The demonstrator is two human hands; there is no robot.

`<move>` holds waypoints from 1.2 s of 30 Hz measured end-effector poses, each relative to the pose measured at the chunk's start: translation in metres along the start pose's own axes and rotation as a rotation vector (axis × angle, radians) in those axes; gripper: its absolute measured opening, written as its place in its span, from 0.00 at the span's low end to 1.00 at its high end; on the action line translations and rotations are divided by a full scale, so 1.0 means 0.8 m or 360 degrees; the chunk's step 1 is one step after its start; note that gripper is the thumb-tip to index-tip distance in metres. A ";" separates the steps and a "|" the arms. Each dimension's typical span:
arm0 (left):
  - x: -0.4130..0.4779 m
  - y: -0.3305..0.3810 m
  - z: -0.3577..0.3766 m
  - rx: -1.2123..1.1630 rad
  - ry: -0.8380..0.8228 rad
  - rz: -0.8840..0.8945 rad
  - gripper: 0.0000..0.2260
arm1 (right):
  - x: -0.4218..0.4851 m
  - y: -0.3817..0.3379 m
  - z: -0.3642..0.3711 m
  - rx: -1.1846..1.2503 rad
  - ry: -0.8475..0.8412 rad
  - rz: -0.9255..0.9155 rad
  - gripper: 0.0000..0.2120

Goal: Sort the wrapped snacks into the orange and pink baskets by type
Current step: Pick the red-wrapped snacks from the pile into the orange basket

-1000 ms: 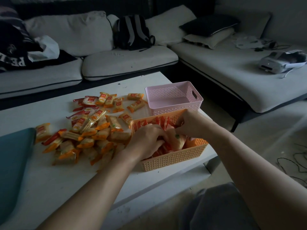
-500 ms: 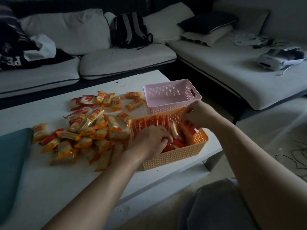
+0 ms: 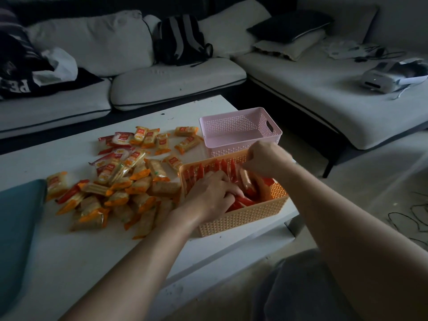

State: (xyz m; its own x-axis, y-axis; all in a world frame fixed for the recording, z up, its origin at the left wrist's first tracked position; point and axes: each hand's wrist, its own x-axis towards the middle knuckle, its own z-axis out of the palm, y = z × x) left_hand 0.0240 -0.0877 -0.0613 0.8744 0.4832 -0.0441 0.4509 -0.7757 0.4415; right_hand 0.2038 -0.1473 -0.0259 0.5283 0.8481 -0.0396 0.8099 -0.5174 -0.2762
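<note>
The orange basket stands at the table's right front edge, packed with red-wrapped snacks standing in a row. My left hand reaches into it, fingers curled down among the packets. My right hand hovers at the basket's far rim, its fingertips pinching the top of a snack packet. Just behind stands the pink basket, nothing in it. A pile of orange and red wrapped snacks lies on the white table to the left.
The white table ends just right of the baskets. A teal cushion lies on its left edge. Sofas with a black backpack and a white device stand behind and to the right. Cables lie on the floor.
My right hand rose from inside the orange basket to its far rim. The left hand stayed in the basket among the red packets.
</note>
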 end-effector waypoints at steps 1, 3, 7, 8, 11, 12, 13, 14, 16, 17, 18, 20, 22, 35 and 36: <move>0.000 0.000 0.000 0.0000 0.0014 -0.0014 0.14 | 0.000 0.003 -0.008 0.0065 0.0033 -0.0017 0.07; 0.002 0.002 0.000 -0.0013 0.0031 -0.0022 0.13 | -0.002 0.006 -0.015 0.0162 0.0029 -0.0064 0.07; 0.009 0.003 0.005 -0.0080 0.0061 -0.0016 0.12 | -0.010 -0.011 0.010 -0.0151 -0.0128 -0.0057 0.14; 0.010 0.002 0.006 -0.0089 0.0051 -0.0023 0.12 | -0.009 -0.016 0.019 -0.0283 -0.0159 -0.0052 0.14; 0.008 0.000 0.005 -0.0100 0.0012 -0.0027 0.12 | -0.005 -0.025 0.025 -0.0350 -0.0243 0.0021 0.13; 0.006 -0.002 0.003 -0.0114 0.0003 -0.0021 0.13 | -0.003 -0.023 0.024 -0.0331 -0.0258 0.0035 0.13; 0.004 -0.003 0.001 -0.0126 -0.0009 -0.0013 0.13 | -0.001 -0.019 0.019 -0.0305 -0.0275 0.0049 0.14; 0.003 -0.004 -0.001 -0.0132 -0.0021 -0.0005 0.14 | 0.000 -0.014 0.013 -0.0249 -0.0268 0.0062 0.14; 0.001 -0.007 -0.002 -0.0133 -0.0033 0.0018 0.14 | 0.000 0.001 -0.006 0.0026 -0.0210 0.0138 0.13; 0.003 -0.007 -0.001 -0.0148 -0.0025 0.0026 0.13 | -0.003 0.008 -0.017 0.0210 -0.0194 0.0177 0.12; 0.005 -0.007 0.000 -0.0188 0.0007 0.0032 0.12 | -0.006 0.015 -0.027 0.0419 -0.0191 0.0212 0.10; 0.011 -0.004 0.002 -0.0361 0.0169 0.0009 0.09 | -0.015 0.025 -0.042 0.0899 -0.0227 0.0285 0.07; 0.017 0.002 0.000 -0.0639 0.0409 -0.0069 0.05 | -0.023 0.032 -0.045 0.1220 -0.0309 0.0303 0.07; 0.029 0.021 -0.011 -0.1341 0.0443 0.0116 0.09 | -0.025 0.016 -0.033 0.1085 -0.0439 0.0155 0.15; 0.029 0.022 -0.008 -0.1264 0.0477 0.0113 0.09 | -0.025 0.013 -0.034 0.1016 -0.0427 0.0147 0.15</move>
State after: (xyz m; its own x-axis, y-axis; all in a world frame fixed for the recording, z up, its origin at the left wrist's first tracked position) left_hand 0.0508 -0.0875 -0.0487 0.7610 0.6179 0.1974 0.0392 -0.3476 0.9368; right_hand 0.2082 -0.1730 -0.0020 0.4401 0.8453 -0.3031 0.4134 -0.4903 -0.7673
